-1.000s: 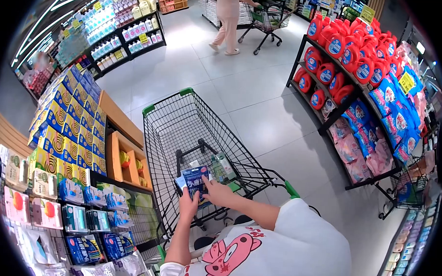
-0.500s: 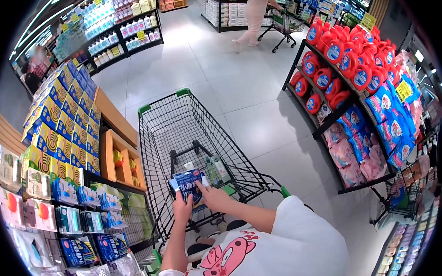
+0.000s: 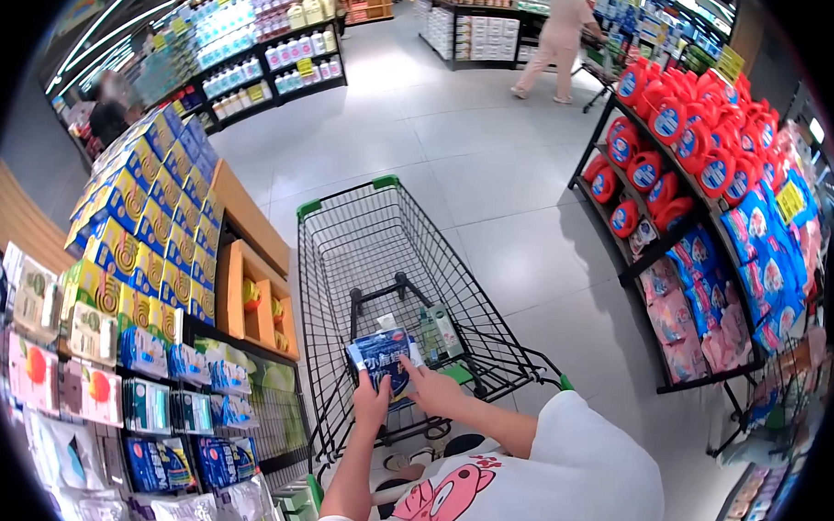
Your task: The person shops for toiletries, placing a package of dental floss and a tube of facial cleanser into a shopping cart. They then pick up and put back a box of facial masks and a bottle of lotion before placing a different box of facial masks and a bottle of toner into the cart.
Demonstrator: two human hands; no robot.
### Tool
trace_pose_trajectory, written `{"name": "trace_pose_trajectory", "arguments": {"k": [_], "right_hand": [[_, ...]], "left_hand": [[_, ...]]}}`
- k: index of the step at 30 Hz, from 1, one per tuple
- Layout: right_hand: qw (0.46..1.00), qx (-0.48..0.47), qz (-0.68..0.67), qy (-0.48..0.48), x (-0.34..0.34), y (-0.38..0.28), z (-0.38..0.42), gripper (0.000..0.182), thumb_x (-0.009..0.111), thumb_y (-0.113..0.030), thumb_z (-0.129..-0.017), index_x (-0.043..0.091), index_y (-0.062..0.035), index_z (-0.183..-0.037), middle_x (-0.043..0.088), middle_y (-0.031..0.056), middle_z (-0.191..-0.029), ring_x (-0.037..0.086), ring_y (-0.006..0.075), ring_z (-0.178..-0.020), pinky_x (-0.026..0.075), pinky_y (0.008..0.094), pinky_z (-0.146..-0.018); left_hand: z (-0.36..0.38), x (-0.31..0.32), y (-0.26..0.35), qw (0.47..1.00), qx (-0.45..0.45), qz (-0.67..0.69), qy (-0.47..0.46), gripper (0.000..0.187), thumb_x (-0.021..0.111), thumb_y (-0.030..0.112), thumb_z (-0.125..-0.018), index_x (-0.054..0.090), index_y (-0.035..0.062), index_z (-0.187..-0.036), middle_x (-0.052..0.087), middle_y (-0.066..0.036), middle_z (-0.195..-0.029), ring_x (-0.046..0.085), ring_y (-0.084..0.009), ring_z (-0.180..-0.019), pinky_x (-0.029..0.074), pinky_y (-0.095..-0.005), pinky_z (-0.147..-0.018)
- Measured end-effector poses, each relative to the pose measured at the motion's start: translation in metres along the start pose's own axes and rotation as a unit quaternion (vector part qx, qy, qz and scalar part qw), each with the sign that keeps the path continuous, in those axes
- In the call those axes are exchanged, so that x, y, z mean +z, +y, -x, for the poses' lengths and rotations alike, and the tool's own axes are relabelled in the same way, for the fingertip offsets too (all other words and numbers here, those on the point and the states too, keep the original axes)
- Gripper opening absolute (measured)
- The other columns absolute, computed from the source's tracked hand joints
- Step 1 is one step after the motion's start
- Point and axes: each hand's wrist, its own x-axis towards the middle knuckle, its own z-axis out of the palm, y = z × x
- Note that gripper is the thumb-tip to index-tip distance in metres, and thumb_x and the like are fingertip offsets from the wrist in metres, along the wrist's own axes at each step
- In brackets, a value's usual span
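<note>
A: You have the blue packet (image 3: 383, 357) in front of you, above the near part of your cart (image 3: 386, 181).

B: Your left hand (image 3: 372, 403) is clamped on its lower left edge, thumb across the front.

A: And your right hand (image 3: 437, 393)?

B: Its fingers meet the right edge; I cannot tell whether they pinch it.

A: Beyond, a carton (image 3: 445, 330) lies in your cart, right of the packet.

B: On your left are stacked boxes (image 3: 143, 222), on your right red jugs (image 3: 670, 120). A person (image 3: 555, 47) stands far off, to the right.
</note>
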Motion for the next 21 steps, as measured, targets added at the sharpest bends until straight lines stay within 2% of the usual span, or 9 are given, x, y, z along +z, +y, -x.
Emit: {"name": "trace_pose_trajectory", "arguments": {"k": [2, 5, 7, 9, 10, 21], "right_hand": [[1.000, -0.002, -0.007, -0.003, -0.002, -0.002, 0.000, 0.078, 0.060, -0.022, -0.076, 0.012, -0.0134, -0.137, 0.052, 0.0167, -0.100, 0.057, 0.0342, -0.080, 0.048, 0.0410, -0.064], [1.000, -0.009, -0.008, 0.001, -0.002, -0.003, -0.001, 0.077, 0.060, -0.023, -0.076, 0.013, -0.0121, -0.137, 0.051, 0.0177, -0.102, 0.057, 0.0354, -0.080, 0.048, 0.0412, -0.064], [1.000, -0.014, 0.002, -0.002, -0.002, -0.003, -0.002, 0.078, 0.060, -0.024, -0.076, 0.013, -0.0111, -0.137, 0.051, 0.0192, -0.103, 0.057, 0.0360, -0.081, 0.048, 0.0412, -0.064], [1.000, -0.004, 0.011, -0.014, -0.005, -0.005, -0.002, 0.078, 0.060, -0.024, -0.076, 0.012, -0.0109, -0.137, 0.050, 0.0201, -0.104, 0.057, 0.0365, -0.082, 0.048, 0.0412, -0.065], [1.000, -0.012, -0.007, -0.009, 0.002, 0.002, -0.005, 0.079, 0.060, -0.025, -0.076, 0.011, -0.0110, -0.137, 0.050, 0.0206, -0.107, 0.057, 0.0371, -0.083, 0.048, 0.0413, -0.066], [1.000, -0.010, 0.002, -0.012, 0.001, 0.002, -0.002, 0.078, 0.059, -0.028, -0.078, 0.010, -0.0124, -0.137, 0.050, 0.0201, -0.108, 0.057, 0.0372, -0.082, 0.048, 0.0417, -0.066]], "left_hand": [[-0.002, 0.002, -0.010, 1.000, -0.015, -0.016, -0.009, 0.038, 0.056, 0.029, -0.081, 0.044, -0.0022, -0.099, 0.060, -0.022, -0.073, 0.059, -0.0380, -0.069, 0.045, -0.0421, -0.058], [-0.001, -0.001, -0.003, 0.999, -0.014, 0.036, -0.002, 0.036, 0.056, 0.027, -0.081, 0.044, -0.0026, -0.098, 0.059, -0.022, -0.072, 0.058, -0.0394, -0.068, 0.045, -0.0433, -0.058], [-0.001, -0.001, -0.007, 1.000, -0.001, 0.024, 0.009, 0.035, 0.056, 0.027, -0.081, 0.044, -0.0023, -0.097, 0.059, -0.023, -0.072, 0.058, -0.0400, -0.069, 0.044, -0.0435, -0.057], [-0.002, 0.002, -0.011, 1.000, -0.020, -0.012, 0.008, 0.035, 0.055, 0.028, -0.081, 0.044, -0.0014, -0.096, 0.059, -0.023, -0.071, 0.057, -0.0404, -0.069, 0.044, -0.0441, -0.058], [-0.002, 0.000, -0.009, 0.999, -0.033, 0.019, -0.009, 0.035, 0.055, 0.029, -0.081, 0.043, -0.0006, -0.094, 0.059, -0.023, -0.070, 0.057, -0.0406, -0.069, 0.044, -0.0448, -0.058], [0.002, 0.000, -0.013, 1.000, -0.005, -0.020, 0.009, 0.034, 0.054, 0.031, -0.082, 0.042, 0.0011, -0.093, 0.059, -0.020, -0.066, 0.058, -0.0390, -0.067, 0.045, -0.0447, -0.059]]}}
